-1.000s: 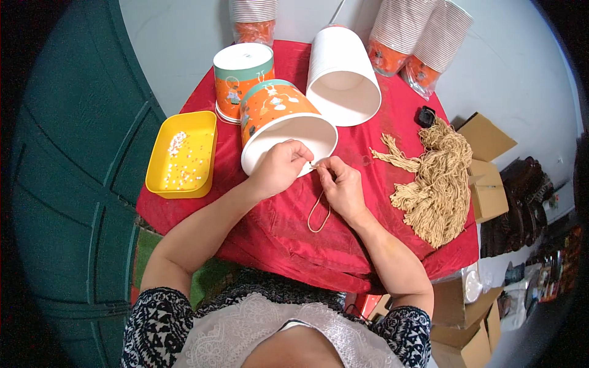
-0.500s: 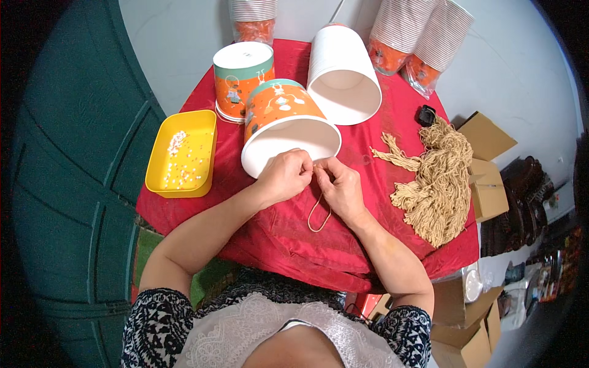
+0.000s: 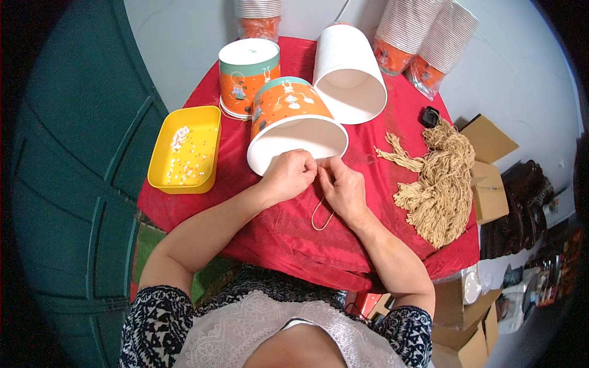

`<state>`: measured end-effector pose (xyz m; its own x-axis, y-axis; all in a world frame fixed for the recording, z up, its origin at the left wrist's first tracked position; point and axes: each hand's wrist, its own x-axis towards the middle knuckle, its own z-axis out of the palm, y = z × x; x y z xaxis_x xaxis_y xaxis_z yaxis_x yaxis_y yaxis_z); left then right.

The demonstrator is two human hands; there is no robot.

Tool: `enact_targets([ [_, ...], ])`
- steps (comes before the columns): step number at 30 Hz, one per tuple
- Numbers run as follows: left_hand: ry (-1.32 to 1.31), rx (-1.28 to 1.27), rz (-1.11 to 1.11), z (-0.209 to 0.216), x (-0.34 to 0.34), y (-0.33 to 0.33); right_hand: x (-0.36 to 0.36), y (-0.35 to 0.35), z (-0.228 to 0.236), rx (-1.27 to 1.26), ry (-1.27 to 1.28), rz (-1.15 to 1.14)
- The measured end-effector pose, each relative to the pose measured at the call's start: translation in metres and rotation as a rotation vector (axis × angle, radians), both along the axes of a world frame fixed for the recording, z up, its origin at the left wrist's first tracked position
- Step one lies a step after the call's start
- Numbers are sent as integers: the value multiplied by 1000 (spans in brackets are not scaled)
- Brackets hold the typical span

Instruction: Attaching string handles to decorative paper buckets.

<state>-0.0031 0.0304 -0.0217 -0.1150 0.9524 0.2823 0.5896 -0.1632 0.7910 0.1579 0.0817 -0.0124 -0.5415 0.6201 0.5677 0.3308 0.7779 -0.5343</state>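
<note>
My left hand [image 3: 291, 174] and my right hand [image 3: 342, 187] meet at the lower rim of an orange paper bucket [image 3: 291, 105], which lies on its side with its white mouth toward me. Both hands are closed in a pinch, fingertips almost touching, on a thin tan cord [image 3: 321, 228]. A loop of that cord hangs below my right fingers onto the red tablecloth. The fingers hide the pinched part, so I cannot tell whether it is knotted or passes through the rim.
On the red-covered table [image 3: 368, 251], a yellow tub [image 3: 215, 168] with small white pieces stands left. A bundle of tan cords [image 3: 445, 184] lies right, by a small black object [image 3: 429, 116]. Behind are an upturned orange bucket [image 3: 248, 76], white buckets [image 3: 346, 58] and wrapped bucket stacks [image 3: 408, 27].
The view has shifted slightly, so the table things sit a little farther right. Both hands keep their pinch at the bucket's rim, with the cord loop still hanging.
</note>
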Motion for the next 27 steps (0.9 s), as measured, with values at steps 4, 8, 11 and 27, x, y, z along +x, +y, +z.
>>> enact_targets([
  [4, -45, -74, 17, 3, 0, 0, 1, 2, 0, 156, -28, 28],
  [8, -73, -100, 19, 1, -2, 2, 1, 1, 3, 226, -46, 40],
  [11, -123, -126, 29, -1, -6, 2, 2, 0, 4, 268, -98, 51],
  [27, -85, -113, -60, 4, -9, 2, 5, 4, 2, 74, -67, 159],
])
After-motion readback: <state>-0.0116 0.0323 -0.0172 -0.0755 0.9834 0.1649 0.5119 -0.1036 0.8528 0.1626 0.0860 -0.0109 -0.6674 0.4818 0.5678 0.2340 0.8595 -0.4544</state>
